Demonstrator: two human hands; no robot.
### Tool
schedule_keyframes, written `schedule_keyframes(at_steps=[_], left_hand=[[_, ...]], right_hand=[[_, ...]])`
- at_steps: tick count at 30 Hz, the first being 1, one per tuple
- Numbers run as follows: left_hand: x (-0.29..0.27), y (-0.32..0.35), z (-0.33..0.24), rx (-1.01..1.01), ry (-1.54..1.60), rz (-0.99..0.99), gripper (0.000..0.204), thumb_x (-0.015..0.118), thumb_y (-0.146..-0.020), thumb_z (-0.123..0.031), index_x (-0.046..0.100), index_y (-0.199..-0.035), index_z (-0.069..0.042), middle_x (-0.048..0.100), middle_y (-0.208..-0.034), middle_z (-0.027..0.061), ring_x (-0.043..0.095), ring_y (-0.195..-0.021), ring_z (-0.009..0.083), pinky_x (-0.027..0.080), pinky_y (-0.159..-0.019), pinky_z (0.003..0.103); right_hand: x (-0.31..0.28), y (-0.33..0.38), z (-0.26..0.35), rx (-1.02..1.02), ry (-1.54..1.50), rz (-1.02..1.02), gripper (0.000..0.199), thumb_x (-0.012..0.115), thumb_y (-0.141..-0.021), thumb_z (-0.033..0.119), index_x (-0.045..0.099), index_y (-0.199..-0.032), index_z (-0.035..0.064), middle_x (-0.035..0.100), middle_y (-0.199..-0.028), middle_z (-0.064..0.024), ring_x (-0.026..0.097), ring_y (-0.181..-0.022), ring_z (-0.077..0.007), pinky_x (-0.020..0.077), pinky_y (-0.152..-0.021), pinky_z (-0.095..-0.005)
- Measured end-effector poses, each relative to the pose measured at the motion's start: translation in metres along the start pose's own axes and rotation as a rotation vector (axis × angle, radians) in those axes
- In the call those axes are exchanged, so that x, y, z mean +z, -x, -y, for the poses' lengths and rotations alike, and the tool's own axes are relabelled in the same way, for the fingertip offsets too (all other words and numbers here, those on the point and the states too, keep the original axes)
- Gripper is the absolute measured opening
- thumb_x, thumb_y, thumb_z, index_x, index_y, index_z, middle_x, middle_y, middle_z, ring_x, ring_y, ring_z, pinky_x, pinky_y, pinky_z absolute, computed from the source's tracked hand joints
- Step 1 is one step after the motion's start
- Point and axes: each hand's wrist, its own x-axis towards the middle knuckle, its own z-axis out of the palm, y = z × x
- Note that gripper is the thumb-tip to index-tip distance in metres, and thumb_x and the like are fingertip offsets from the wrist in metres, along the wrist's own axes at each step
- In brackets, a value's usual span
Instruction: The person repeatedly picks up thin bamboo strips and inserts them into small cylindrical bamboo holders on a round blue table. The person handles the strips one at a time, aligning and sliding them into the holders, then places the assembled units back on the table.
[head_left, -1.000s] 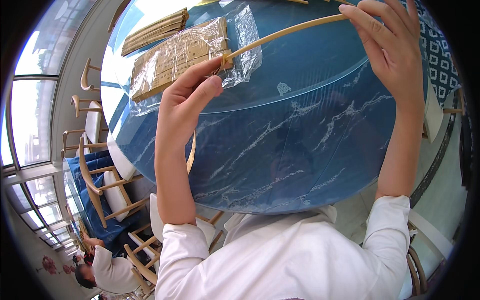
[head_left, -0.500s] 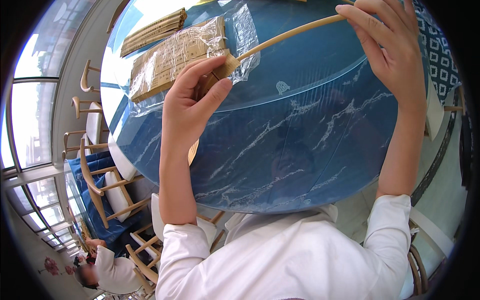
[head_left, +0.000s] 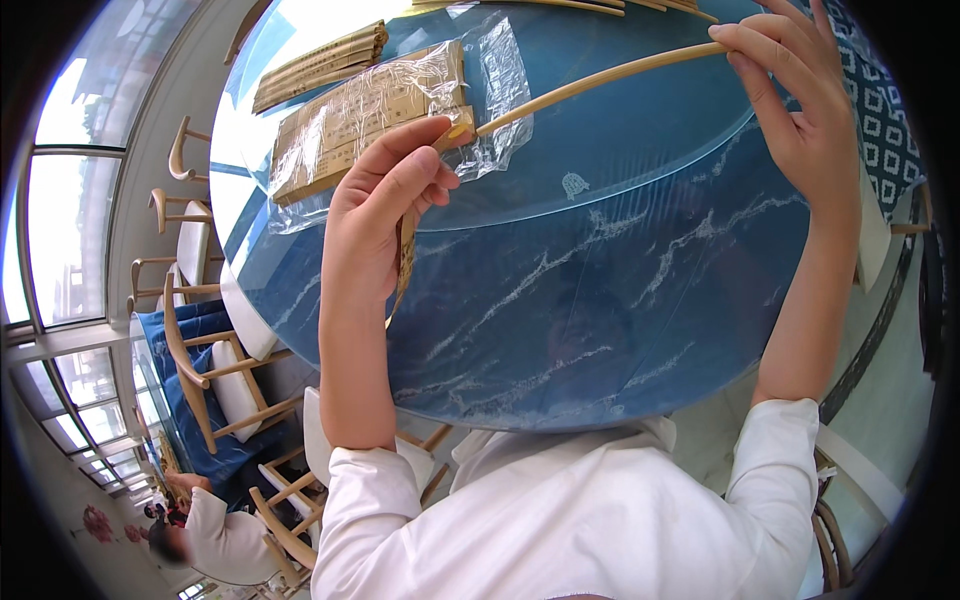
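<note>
My left hand point(head_left: 385, 190) pinches a brown printed paper chopstick sleeve point(head_left: 404, 262); its open mouth faces right and the rest hangs beside the wrist. With thumb and fingertips my right hand point(head_left: 785, 90) grips pale wooden chopsticks point(head_left: 610, 82) near one end. They slant down to the left, their tips close to the sleeve's mouth. Whether the tips touch the paper I cannot tell. Just behind the left hand lies a clear-plastic-wrapped pack of brown paper sleeves point(head_left: 365, 110).
A bundle of filled sleeves point(head_left: 320, 65) lies beyond the pack. Loose chopsticks point(head_left: 575, 6) rest at the far edge of view. The blue marbled table point(head_left: 570, 330) carries a raised glass turntable point(head_left: 640, 170). Wooden chairs point(head_left: 235, 385) and another person point(head_left: 235, 540) are at left.
The chopsticks and my right hand have moved slightly right. My left hand has turned, so the sleeve's mouth shows and its length hangs down. More loose chopsticks show at the far edge.
</note>
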Motion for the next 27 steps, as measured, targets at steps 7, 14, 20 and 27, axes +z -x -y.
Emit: schedule_keyframes(at_steps=[7,14,20,27], left_hand=[[0.008,0.004,-0.002,0.044,-0.079,0.016,0.04,0.073,-0.102,-0.014,0.069,-0.139,0.0,0.076,-0.129,0.0139,0.073,-0.102,0.0133,0.057,-0.086,0.026],[0.007,0.005,0.001,0.078,-0.169,-0.008,0.038,0.076,-0.102,-0.014,0.069,-0.137,-0.002,0.077,-0.127,0.0111,0.073,-0.102,0.0127,0.056,-0.085,0.025],[0.008,0.004,0.004,0.148,-0.251,-0.026,0.026,0.072,-0.106,-0.017,0.07,-0.128,-0.003,0.079,-0.122,0.0104,0.072,-0.1,0.0108,0.054,-0.082,0.023],[0.016,0.006,0.004,0.208,-0.375,-0.119,0.024,0.067,-0.11,-0.018,0.07,-0.128,-0.002,0.08,-0.113,0.011,0.07,-0.093,0.0087,0.051,-0.078,0.022]], right_hand=[[0.008,-0.006,0.02,-0.006,-0.168,-0.134,0.018,0.078,-0.09,0.002,0.079,-0.105,0.0121,0.07,-0.097,-0.0048,0.066,-0.126,-0.0314,0.0245,-0.131,-0.0567],[0.008,-0.003,0.015,-0.006,-0.143,-0.087,0.017,0.079,-0.092,0.003,0.078,-0.106,0.012,0.07,-0.097,-0.0043,0.066,-0.127,-0.0309,0.0246,-0.13,-0.0563],[0.007,-0.002,0.012,-0.01,-0.099,-0.037,0.017,0.078,-0.093,0.003,0.078,-0.108,0.0121,0.07,-0.099,-0.004,0.066,-0.127,-0.0305,0.0255,-0.13,-0.0568],[0.014,-0.003,0.016,-0.037,-0.112,-0.17,0.016,0.077,-0.093,0.003,0.078,-0.107,0.0108,0.07,-0.098,-0.0043,0.067,-0.125,-0.0307,0.0255,-0.13,-0.0569]])
